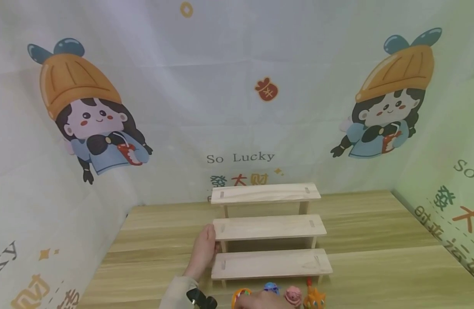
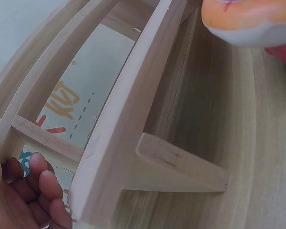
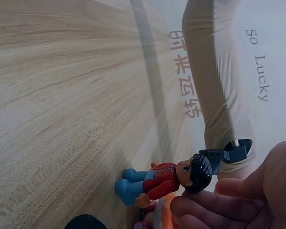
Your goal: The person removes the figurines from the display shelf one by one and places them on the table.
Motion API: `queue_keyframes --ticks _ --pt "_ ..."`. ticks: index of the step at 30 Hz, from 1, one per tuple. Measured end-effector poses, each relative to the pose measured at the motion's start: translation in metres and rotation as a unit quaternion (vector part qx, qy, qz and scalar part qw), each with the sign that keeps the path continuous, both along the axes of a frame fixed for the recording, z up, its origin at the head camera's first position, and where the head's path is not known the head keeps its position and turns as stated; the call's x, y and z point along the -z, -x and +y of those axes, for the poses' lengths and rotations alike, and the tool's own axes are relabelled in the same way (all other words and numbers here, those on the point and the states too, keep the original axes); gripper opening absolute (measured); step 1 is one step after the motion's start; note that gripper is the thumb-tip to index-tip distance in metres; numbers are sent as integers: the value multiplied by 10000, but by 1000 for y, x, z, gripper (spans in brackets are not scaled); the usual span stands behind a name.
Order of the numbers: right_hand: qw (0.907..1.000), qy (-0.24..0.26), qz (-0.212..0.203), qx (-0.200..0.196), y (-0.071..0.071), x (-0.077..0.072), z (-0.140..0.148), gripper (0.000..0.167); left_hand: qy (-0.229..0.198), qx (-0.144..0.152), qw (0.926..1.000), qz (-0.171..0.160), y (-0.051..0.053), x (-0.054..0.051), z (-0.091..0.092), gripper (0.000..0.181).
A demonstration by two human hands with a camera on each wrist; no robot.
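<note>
My left hand (image 1: 203, 251) holds the left end of a three-step wooden display shelf (image 1: 269, 227), by the middle board. In the left wrist view its fingers (image 2: 50, 186) curl beside that board's support. My right hand (image 1: 264, 300) is low in the head view, among small toys and partly cut off. In the right wrist view, its loosely bent fingers (image 3: 200, 210) lie by the head of a toy figure (image 3: 164, 181) with black hair, red jacket and blue trousers; contact is unclear. That figure stands on the tabletop.
In front of the shelf are a round orange toy (image 1: 237, 296), a blue toy (image 1: 271, 286), a pink toy (image 1: 293, 295) and an orange figure (image 1: 315, 299). Printed cloth (image 1: 237, 107) hangs behind and beside the wood-grain table (image 1: 375, 240).
</note>
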State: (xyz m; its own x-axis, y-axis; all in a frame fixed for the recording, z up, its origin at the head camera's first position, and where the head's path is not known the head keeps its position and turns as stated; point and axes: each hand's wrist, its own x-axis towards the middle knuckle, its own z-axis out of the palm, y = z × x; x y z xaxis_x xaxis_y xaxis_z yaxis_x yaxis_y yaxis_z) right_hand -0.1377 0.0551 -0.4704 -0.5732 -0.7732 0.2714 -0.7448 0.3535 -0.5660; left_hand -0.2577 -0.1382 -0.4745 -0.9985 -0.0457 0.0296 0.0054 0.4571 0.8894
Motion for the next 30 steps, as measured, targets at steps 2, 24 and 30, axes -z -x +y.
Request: queue_keyframes --ticks 2,24,30 --pt "9999 54 -15 -97 0 0 0 14 -2 7 10000 0 0 0 0 36" --pt "9863 1104 98 -1225 4 18 -1 14 9 -15 10000 -17 2 -1 0 36" --pt "9934 -82 834 -782 6 7 2 14 -25 7 10000 -16 3 0 0 36"
